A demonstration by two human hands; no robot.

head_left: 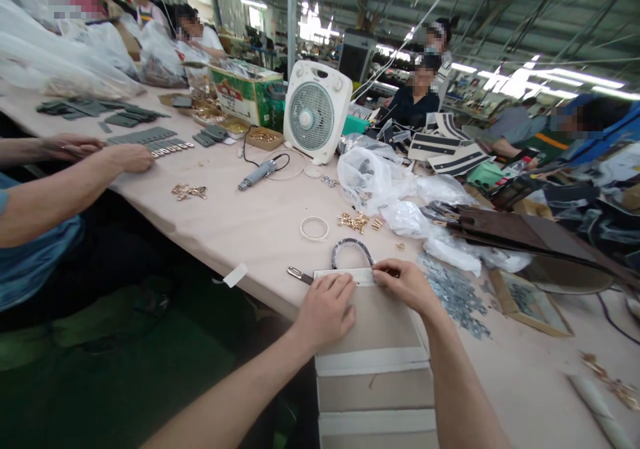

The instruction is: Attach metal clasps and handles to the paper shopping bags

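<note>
A beige bag panel (383, 322) with pale bands lies in front of me, its lower part hanging toward me past the table edge. My left hand (327, 309) rests on its upper left part, fingers stretched out and pressing down. At the upper right corner, my right hand (406, 282) is closed in a pinch; a small dark piece shows at the fingertips, its kind unclear. A dark curved handle (345, 244) loops out beyond the panel's top edge, its right end near my right fingertips. Left of the panel, a dark strap with a metal end (300, 275) sticks out.
Beyond the panel lie a roll of tape (314, 228), gold metal fittings (354, 222) and a grey electric screwdriver (257, 174). A white fan (317, 112) stands behind. Flat grey metal pieces (453, 296) spread at right. A co-worker's hands (133, 159) work at left.
</note>
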